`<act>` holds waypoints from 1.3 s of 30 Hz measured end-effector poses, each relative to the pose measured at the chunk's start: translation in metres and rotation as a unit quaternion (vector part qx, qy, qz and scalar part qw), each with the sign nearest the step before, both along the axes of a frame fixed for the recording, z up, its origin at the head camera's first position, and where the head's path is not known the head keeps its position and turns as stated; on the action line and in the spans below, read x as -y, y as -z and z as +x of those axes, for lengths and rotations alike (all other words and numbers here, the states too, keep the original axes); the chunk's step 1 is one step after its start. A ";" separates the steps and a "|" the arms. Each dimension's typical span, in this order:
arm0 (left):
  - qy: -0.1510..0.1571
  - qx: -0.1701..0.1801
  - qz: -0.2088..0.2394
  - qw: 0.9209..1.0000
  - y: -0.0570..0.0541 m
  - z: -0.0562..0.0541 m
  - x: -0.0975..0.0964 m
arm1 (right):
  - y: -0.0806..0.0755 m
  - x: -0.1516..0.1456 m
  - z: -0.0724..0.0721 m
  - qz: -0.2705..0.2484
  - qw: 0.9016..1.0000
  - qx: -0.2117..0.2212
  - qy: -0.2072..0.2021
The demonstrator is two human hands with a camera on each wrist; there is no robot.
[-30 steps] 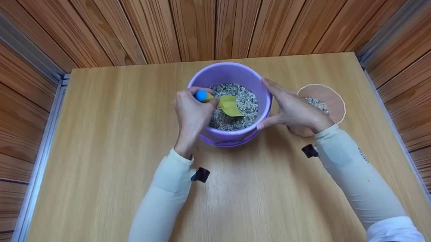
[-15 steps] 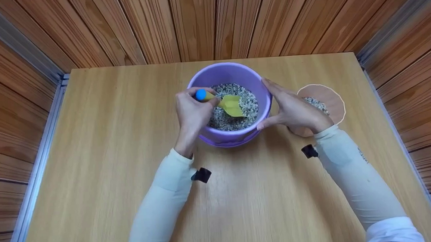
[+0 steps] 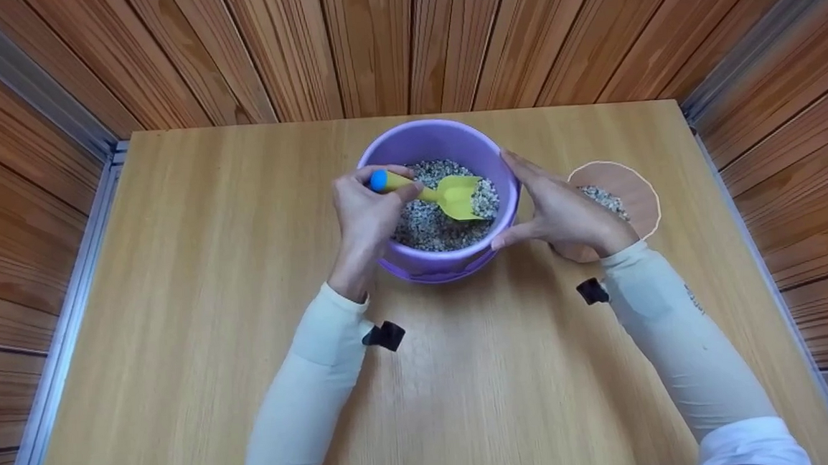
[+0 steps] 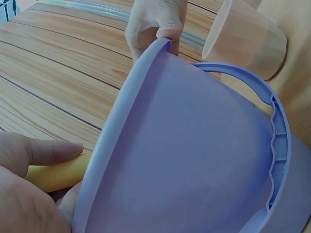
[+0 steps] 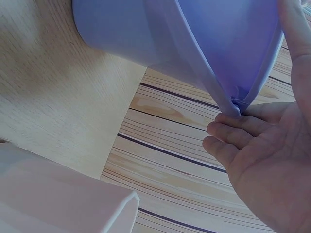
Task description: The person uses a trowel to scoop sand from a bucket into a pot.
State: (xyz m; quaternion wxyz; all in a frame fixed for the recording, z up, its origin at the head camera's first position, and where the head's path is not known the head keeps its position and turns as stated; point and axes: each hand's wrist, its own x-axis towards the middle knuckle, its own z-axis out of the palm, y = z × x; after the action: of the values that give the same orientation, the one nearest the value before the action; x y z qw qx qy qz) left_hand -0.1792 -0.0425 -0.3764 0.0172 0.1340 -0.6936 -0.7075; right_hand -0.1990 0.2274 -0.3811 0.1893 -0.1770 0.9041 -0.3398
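Observation:
My left hand (image 3: 368, 210) grips the yellow handle of a toy shovel (image 3: 457, 197) with a blue end cap. The shovel's blade carries some speckled grey gravel and lies inside a purple bucket (image 3: 441, 258), over the gravel (image 3: 421, 226) in it. My right hand (image 3: 563, 205) steadies the bucket's right side, fingers and thumb spread apart. In the right wrist view, the fingers of the right hand (image 5: 267, 145) are extended, with fingertips touching the bucket's rim. The left wrist view shows the bucket's outer wall (image 4: 194, 141) and its lowered handle (image 4: 279, 145).
To the right of the bucket, partly behind my right forearm, stands a pinkish tapered cup (image 3: 638, 197) with gravel at its bottom. Wood-panelled walls (image 3: 374, 48) enclose the wooden table (image 3: 193, 260) at the back and sides.
The shovel has shifted rightward inside the bucket and its blade has come up level, with gravel now on it. My right hand has stayed on the bucket.

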 end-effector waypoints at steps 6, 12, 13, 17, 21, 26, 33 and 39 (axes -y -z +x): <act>-0.018 0.015 0.053 0.998 -0.001 0.002 0.005 | 0.001 0.000 -0.001 -0.007 1.000 0.003 -0.005; -0.034 0.012 0.114 0.993 0.002 0.005 0.014 | 0.002 -0.002 -0.002 -0.003 1.000 -0.019 -0.015; -0.036 0.007 0.126 0.991 0.003 0.006 0.016 | 0.002 -0.002 -0.002 -0.001 1.000 -0.022 -0.015; -0.042 -0.005 0.166 0.985 0.005 0.008 0.024 | 0.003 -0.002 -0.002 0.010 0.999 -0.037 -0.020; -0.043 -0.014 0.187 0.981 0.005 0.011 0.031 | 0.003 -0.002 -0.001 0.010 0.999 -0.038 -0.020; -0.042 -0.030 0.205 0.977 0.005 0.014 0.038 | 0.003 -0.002 -0.001 0.008 1.000 -0.026 -0.014; -0.047 -0.045 0.223 0.973 0.007 0.019 0.046 | 0.004 -0.002 -0.001 0.008 0.999 -0.032 -0.014; -0.055 -0.060 0.235 0.969 0.009 0.020 0.049 | 0.005 -0.002 -0.001 0.006 0.999 -0.036 -0.015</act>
State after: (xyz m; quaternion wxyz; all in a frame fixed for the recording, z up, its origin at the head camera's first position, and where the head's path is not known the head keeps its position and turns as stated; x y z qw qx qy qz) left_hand -0.1591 -0.0919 -0.3852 0.0656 0.1301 -0.4970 -0.8554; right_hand -0.2005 0.2292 -0.3859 0.1626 -0.2012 0.9098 -0.3245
